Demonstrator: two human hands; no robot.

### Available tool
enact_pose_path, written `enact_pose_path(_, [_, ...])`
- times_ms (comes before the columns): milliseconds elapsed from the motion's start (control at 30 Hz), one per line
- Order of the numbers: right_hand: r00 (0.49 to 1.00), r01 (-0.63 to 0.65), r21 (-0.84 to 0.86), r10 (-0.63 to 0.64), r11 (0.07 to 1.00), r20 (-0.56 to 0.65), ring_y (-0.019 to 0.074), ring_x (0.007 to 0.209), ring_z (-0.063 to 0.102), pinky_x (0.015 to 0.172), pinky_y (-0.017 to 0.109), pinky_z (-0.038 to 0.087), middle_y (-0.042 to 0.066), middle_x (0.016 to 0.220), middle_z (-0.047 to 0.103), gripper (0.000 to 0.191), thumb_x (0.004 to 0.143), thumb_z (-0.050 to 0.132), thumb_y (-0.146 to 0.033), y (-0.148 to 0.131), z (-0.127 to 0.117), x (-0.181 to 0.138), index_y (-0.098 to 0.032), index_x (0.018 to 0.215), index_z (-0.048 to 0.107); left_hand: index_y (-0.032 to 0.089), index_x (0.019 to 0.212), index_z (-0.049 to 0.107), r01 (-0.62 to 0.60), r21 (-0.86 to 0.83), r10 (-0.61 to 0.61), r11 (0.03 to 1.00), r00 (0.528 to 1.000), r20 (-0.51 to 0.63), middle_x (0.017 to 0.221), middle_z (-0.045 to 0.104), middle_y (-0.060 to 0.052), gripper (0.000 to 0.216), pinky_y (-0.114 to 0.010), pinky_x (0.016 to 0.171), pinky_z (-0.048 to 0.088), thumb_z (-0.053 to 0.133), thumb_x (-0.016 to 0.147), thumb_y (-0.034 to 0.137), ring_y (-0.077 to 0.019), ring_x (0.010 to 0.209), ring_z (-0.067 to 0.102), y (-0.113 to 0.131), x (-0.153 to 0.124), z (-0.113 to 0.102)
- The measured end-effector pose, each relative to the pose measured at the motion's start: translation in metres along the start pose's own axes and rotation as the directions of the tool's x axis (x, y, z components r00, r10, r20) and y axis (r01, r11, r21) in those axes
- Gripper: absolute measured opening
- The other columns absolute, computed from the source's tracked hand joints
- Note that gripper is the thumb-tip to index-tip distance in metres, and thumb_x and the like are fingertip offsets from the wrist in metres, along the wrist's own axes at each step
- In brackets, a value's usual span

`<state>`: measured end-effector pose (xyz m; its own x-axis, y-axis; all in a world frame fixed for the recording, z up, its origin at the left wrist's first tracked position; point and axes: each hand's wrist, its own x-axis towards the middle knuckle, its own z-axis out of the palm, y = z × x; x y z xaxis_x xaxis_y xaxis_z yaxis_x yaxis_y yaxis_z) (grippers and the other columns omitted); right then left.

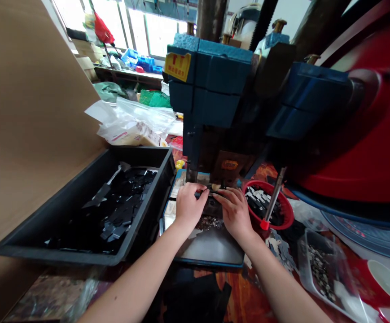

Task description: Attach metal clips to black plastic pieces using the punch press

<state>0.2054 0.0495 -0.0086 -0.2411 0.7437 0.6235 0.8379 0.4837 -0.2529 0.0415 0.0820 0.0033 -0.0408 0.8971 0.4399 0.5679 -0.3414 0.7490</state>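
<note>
In the head view, my left hand reaches to the die under the press, thumb and index finger closed in a pinch. A small dark piece seems to lie at these fingertips, too hidden to make out. On the other side of the die, my right hand rests with fingers stretched toward the left fingertips; its thumb is hidden. The blue press stands directly above both hands. Small metal scraps are scattered on the grey press bed between my wrists.
A black bin of dark flat parts stands left, beside a cardboard sheet. On the right are a red basket of flat parts, a metal rod, a clear scrap tub, a red cup and a large red wheel.
</note>
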Motion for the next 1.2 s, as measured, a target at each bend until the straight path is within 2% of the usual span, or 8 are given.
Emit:
enact_pose_path(133, [0.999,0.02,-0.05,-0.019,0.999,0.035,0.0239,0.112,0.049,0.104,0.052,0.029,0.002,0.113,0.064,0.037,0.084,0.047,-0.008,-0.002,-0.004,0.003,-0.029,0.109,0.064,0.019,0.082,0.066,0.0,0.007,0.0,1.0,1.0,0.018,0.086,0.065,-0.003,0.008,-0.038,0.083,0.044,0.061,0.079,0.026,-0.0217,0.088,0.059,-0.002,0.002,-0.002])
enact_pose_path(333, [0.991,0.048,-0.146,-0.028,0.988,0.134,0.0263,0.115,0.046,0.107,0.056,0.021,0.002,0.116,0.063,0.04,0.081,0.05,-0.007,-0.008,-0.01,0.009,-0.029,0.112,0.063,0.02,0.081,0.066,0.029,-0.015,-0.027,0.999,0.995,0.092,0.086,0.066,-0.003,0.008,-0.036,0.08,0.046,0.06,0.079,0.025,-0.0215,0.087,0.059,-0.009,0.007,0.0])
enact_pose_path(467, [0.992,0.003,-0.079,0.007,0.997,0.128,0.0254,0.113,0.049,0.105,0.054,0.026,0.002,0.113,0.065,0.037,0.083,0.048,-0.008,-0.008,-0.009,0.01,-0.029,0.109,0.064,0.019,0.085,0.065,0.03,-0.032,-0.026,0.999,0.993,0.114,0.087,0.066,-0.004,0.009,-0.035,0.079,0.047,0.059,0.079,0.024,-0.0207,0.086,0.06,-0.011,0.008,0.001])
enact_pose_path(600, [0.997,-0.041,0.046,0.038,0.998,0.064,0.0227,0.109,0.052,0.1,0.049,0.036,0.005,0.115,0.064,0.038,0.086,0.042,-0.009,-0.003,-0.005,0.006,-0.025,0.116,0.06,0.02,0.084,0.065,0.007,-0.024,-0.004,1.0,0.994,0.105,0.088,0.066,-0.003,0.009,-0.037,0.083,0.046,0.059,0.079,0.023,-0.0213,0.088,0.06,-0.009,0.007,0.0])
enact_pose_path(833, [0.995,0.015,-0.062,-0.009,0.998,0.1,0.025,0.116,0.047,0.104,0.053,0.028,0.002,0.12,0.062,0.041,0.083,0.045,-0.008,-0.006,-0.008,0.003,-0.029,0.114,0.062,0.02,0.085,0.065,-0.021,-0.011,0.022,1.0,0.996,0.083,0.089,0.066,-0.004,0.008,-0.038,0.084,0.046,0.061,0.079,0.023,-0.0217,0.089,0.06,-0.008,0.006,-0.002])
enact_pose_path(1000, [0.991,0.008,-0.146,0.011,0.989,0.133,0.0266,0.117,0.045,0.106,0.055,0.023,0.001,0.12,0.061,0.044,0.08,0.048,-0.006,-0.011,-0.013,0.006,-0.031,0.113,0.062,0.02,0.086,0.066,-0.026,-0.024,0.028,0.999,0.995,0.097,0.09,0.066,-0.004,0.009,-0.038,0.084,0.046,0.059,0.08,0.022,-0.0216,0.09,0.06,-0.008,0.006,-0.001])
enact_pose_path(1100, [0.991,-0.011,-0.147,0.03,0.989,0.129,0.0274,0.117,0.045,0.106,0.056,0.023,0.002,0.119,0.062,0.043,0.08,0.048,-0.006,-0.011,-0.012,0.008,-0.031,0.111,0.063,0.02,0.086,0.067,-0.027,-0.04,0.031,0.999,0.993,0.113,0.088,0.066,-0.004,0.011,-0.038,0.083,0.047,0.057,0.08,0.02,-0.0213,0.088,0.061,-0.008,0.007,0.001])
enact_pose_path(1200, [0.993,-0.024,-0.075,0.032,0.997,0.115,0.0266,0.117,0.046,0.105,0.055,0.026,0.003,0.117,0.062,0.041,0.082,0.047,-0.008,-0.01,-0.01,0.01,-0.03,0.112,0.063,0.02,0.085,0.067,-0.029,-0.057,0.035,0.998,0.993,0.112,0.088,0.066,-0.004,0.011,-0.038,0.084,0.047,0.056,0.08,0.019,-0.021,0.089,0.06,-0.007,0.008,0.002])
